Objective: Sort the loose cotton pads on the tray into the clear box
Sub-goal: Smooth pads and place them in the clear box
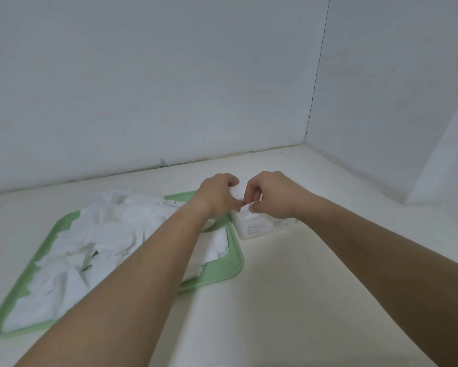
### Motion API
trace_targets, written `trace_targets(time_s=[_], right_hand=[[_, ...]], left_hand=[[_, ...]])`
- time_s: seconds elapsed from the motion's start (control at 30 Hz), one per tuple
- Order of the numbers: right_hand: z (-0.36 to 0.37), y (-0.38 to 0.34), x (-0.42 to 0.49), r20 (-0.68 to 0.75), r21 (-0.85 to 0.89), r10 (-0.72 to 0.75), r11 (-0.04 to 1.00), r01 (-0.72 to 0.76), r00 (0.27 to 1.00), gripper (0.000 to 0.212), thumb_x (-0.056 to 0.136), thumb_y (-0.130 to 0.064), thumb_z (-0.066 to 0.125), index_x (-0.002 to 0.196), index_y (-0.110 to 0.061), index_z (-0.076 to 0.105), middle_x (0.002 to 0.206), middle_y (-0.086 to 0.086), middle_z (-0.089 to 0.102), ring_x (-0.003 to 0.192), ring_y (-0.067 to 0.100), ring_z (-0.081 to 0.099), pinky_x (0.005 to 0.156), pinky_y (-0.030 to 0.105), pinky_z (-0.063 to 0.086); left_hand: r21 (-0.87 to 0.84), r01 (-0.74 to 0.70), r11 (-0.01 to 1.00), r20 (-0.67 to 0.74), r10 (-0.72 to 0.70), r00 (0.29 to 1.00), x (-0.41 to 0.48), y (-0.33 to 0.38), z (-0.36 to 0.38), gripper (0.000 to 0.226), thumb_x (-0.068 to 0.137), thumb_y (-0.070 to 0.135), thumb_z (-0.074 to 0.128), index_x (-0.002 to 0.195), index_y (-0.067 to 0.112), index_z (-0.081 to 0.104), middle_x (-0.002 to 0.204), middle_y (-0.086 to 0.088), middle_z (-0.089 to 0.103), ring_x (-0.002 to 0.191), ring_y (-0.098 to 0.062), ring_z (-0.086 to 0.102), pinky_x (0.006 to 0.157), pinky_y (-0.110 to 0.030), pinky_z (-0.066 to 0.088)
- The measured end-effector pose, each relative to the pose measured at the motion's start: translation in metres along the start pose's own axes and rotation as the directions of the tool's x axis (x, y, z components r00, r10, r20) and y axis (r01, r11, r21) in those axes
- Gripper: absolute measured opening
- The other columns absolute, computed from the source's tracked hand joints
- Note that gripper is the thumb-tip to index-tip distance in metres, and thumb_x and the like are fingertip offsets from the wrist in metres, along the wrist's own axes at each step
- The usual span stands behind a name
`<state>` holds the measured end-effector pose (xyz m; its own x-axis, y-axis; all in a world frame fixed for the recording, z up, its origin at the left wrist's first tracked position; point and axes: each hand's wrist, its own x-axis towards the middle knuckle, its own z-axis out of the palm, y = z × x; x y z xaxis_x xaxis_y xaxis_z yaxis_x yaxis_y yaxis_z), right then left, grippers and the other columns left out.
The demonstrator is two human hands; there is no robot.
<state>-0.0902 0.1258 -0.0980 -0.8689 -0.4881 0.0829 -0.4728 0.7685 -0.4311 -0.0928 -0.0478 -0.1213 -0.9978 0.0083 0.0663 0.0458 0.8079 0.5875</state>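
A green tray (235, 263) on the left of the white table holds a heap of loose white cotton pads (100, 234). Just right of the tray's far corner stands the clear box (259, 226), with white pads showing through its wall. Both hands meet over the box's top. My left hand (217, 194) and my right hand (272, 194) each have curled fingers pinching a white stack of pads (238, 193) at the box's opening. The hands hide most of the box's top.
Grey-white walls close the table at the back and on the right, meeting in a corner (305, 143) beyond the box. Bare tabletop (288, 287) lies in front of the box and right of the tray.
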Motion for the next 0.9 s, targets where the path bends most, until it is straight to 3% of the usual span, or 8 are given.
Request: trace_targets(time_s=[0.13,0.27,0.43,0.57,0.63,0.7,0.83,0.9], right_hand=[[0.003,0.001,0.0,-0.053,-0.038,0.037,0.999,-0.039,0.998,0.015,0.084,-0.02,0.073,0.081,-0.03,0.062,0.08,-0.014,0.054,0.072,0.005,0.053,0.06,0.024,0.038],[0.005,-0.001,-0.002,-0.076,-0.024,0.093,0.995,-0.095,0.993,0.018,0.082,-0.016,0.071,0.077,-0.029,0.059,0.084,-0.011,0.058,0.08,0.014,0.061,0.07,0.032,0.053],[-0.003,-0.02,-0.009,-0.124,0.023,0.07,0.997,-0.068,0.99,0.011,0.083,-0.016,0.064,0.088,-0.026,0.064,0.086,-0.011,0.057,0.081,0.013,0.06,0.071,0.031,0.051],[-0.003,-0.05,-0.022,-0.191,0.171,-0.007,0.984,0.041,0.982,0.01,0.087,-0.017,0.06,0.091,-0.021,0.069,0.078,-0.01,0.061,0.07,0.008,0.058,0.065,0.025,0.048],[0.005,-0.067,-0.028,-0.137,0.212,-0.064,0.973,0.092,0.988,0.011,0.089,-0.017,0.061,0.091,-0.02,0.07,0.076,-0.01,0.063,0.065,0.002,0.055,0.061,0.017,0.042],[0.018,-0.079,-0.031,-0.014,0.171,-0.115,0.978,0.116,0.993,0.013,0.091,-0.017,0.061,0.093,-0.024,0.071,0.082,-0.013,0.065,0.068,-0.001,0.056,0.062,0.014,0.041],[0.048,-0.09,-0.035,0.29,-0.046,-0.126,0.988,0.145,0.949,0.04,0.087,-0.018,0.066,0.126,-0.027,0.064,0.116,-0.014,0.06,0.092,0.004,0.055,0.078,0.015,0.04],[0.063,-0.093,-0.035,0.324,-0.153,-0.124,0.971,0.181,0.938,0.05,0.085,-0.017,0.067,0.133,-0.026,0.058,0.132,-0.007,0.056,0.109,0.013,0.055,0.09,0.023,0.043]], left_hand=[[-0.063,-0.027,0.998,0.004,0.028,1.0,-0.01,-0.001,-0.01,0.067,0.083,0.019,0.082,0.143,0.015,0.053,0.143,-0.001,0.057,0.133,-0.016,0.052,0.105,-0.023,0.038],[-0.126,-0.049,0.991,-0.033,0.046,0.998,-0.026,-0.003,-0.015,0.054,0.089,0.02,0.073,0.141,0.016,0.056,0.14,0.0,0.06,0.129,-0.016,0.055,0.109,-0.029,0.041],[-0.158,-0.042,0.987,-0.128,0.022,0.991,-0.056,-0.01,-0.028,0.033,0.093,0.021,0.065,0.127,0.022,0.065,0.128,0.008,0.066,0.113,-0.011,0.061,0.093,-0.021,0.043],[-0.22,-0.006,0.975,-0.263,-0.053,0.963,-0.089,-0.024,-0.044,0.016,0.094,0.018,0.063,0.106,0.022,0.073,0.104,0.011,0.07,0.09,-0.002,0.063,0.065,-0.006,0.042],[-0.318,0.036,0.947,-0.312,-0.14,0.94,-0.107,-0.032,-0.051,0.014,0.093,0.014,0.062,0.098,0.019,0.075,0.095,0.007,0.07,0.082,-0.003,0.062,0.056,-0.005,0.044],[-0.424,0.073,0.903,-0.299,-0.216,0.929,-0.125,-0.04,-0.055,0.013,0.093,0.013,0.063,0.095,0.018,0.075,0.091,0.003,0.072,0.076,-0.009,0.061,0.061,-0.015,0.046],[-0.556,0.103,0.825,-0.259,-0.29,0.921,-0.154,-0.051,-0.057,0.011,0.095,0.016,0.064,0.093,0.016,0.074,0.089,0.003,0.074,0.067,-0.006,0.055,0.059,-0.02,0.041],[-0.598,0.115,0.794,-0.251,-0.321,0.913,-0.165,-0.056,-0.056,0.011,0.095,0.016,0.064,0.092,0.016,0.075,0.089,0.003,0.074,0.065,-0.008,0.054,0.056,-0.018,0.041]])
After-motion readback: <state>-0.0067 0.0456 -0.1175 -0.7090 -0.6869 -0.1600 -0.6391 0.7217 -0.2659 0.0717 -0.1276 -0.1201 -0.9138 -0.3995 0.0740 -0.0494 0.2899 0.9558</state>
